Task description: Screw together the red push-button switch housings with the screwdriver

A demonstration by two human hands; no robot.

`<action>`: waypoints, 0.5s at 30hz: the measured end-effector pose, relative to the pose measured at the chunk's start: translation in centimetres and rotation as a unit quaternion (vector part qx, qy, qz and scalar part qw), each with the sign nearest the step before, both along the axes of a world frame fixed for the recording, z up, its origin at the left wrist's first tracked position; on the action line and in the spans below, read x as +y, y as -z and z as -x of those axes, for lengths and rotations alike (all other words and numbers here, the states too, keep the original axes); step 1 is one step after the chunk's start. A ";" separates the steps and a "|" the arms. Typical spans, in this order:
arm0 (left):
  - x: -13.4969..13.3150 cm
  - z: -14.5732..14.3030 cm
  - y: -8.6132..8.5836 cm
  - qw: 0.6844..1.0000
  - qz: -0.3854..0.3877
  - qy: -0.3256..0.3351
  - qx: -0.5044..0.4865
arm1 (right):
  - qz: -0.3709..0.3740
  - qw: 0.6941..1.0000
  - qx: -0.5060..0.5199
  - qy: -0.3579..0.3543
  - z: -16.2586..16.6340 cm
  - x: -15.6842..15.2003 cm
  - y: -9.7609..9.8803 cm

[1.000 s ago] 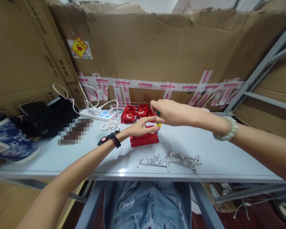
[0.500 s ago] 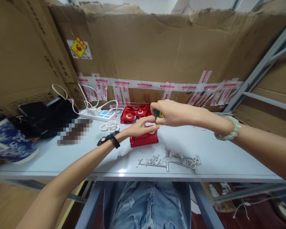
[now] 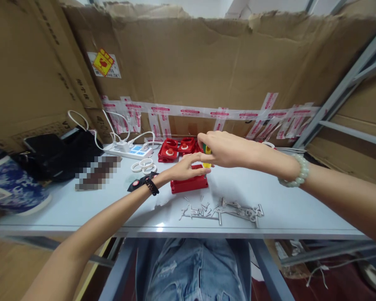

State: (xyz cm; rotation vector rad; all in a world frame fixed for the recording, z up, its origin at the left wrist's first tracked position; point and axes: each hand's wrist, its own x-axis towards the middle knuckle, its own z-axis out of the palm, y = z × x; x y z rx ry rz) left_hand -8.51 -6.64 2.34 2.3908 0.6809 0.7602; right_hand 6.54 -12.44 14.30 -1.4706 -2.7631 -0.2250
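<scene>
A red plastic box (image 3: 189, 183) lies on the pale table (image 3: 81, 205) in front of me. My left hand (image 3: 184, 168) rests on its top with fingers stretched toward the right corner, steadying it. My right hand (image 3: 225, 148) is closed round a green and yellow screwdriver (image 3: 207, 150) held upright over that corner; its tip is hidden behind my fingers. A scatter of small metal screws and pins (image 3: 222, 209) lies just in front of the box.
More red boxes (image 3: 177, 149) stand behind. A white power strip (image 3: 131, 151) with cables, white rings (image 3: 143, 166), a black bag (image 3: 59, 156) and a blue patterned item (image 3: 12, 184) sit at the left. Cardboard walls surround the table; a metal rack (image 3: 341, 96) rises at the right.
My right hand has turned slightly on the screwdriver handle, staying over the same corner of the box. My left hand has kept its place.
</scene>
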 end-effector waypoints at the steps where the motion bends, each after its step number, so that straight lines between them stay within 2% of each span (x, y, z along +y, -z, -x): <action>1: 0.0 0.0 0.0 1.000 -0.003 -0.002 -0.002 | -0.019 1.000 -0.006 0.012 0.1 0.0 0.1; 4: -0.3 0.0 -0.3 1.000 0.002 0.001 -0.013 | -0.035 0.999 -0.003 0.017 0.2 0.1 0.2; 9: -0.4 0.3 -0.5 0.997 0.044 0.020 -0.054 | 0.048 0.998 0.031 -0.019 0.1 0.0 -0.2; 15: -0.1 0.1 -0.1 0.999 0.021 -0.016 -0.047 | -0.036 0.999 0.002 0.034 0.1 0.1 0.2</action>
